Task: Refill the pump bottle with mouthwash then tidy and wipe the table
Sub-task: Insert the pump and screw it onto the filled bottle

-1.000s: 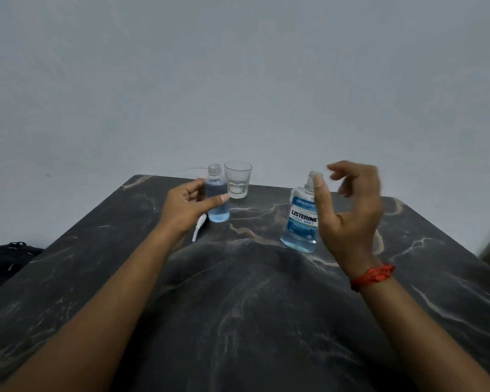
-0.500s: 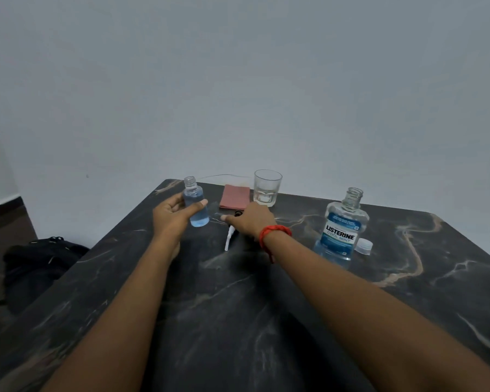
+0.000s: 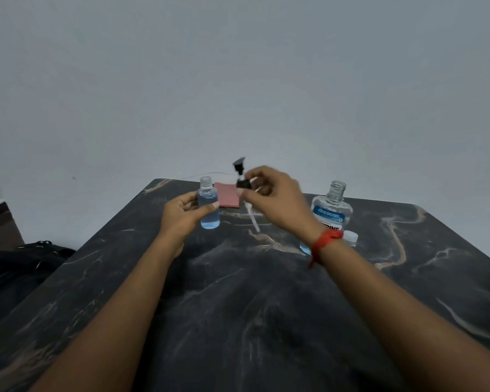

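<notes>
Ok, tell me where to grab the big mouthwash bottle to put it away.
Grip the mouthwash bottle around its narrow neck or shoulders from above and the right; it stands upright and uncapped, and the right hand blocks its left side.

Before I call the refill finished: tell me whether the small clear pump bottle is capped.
Uncapped. The small clear pump bottle, in the left hand, shows a bare threaded neck; the right hand holds the black pump head beside it.

"RINE" on mouthwash bottle (image 3: 331, 213) label
</notes>
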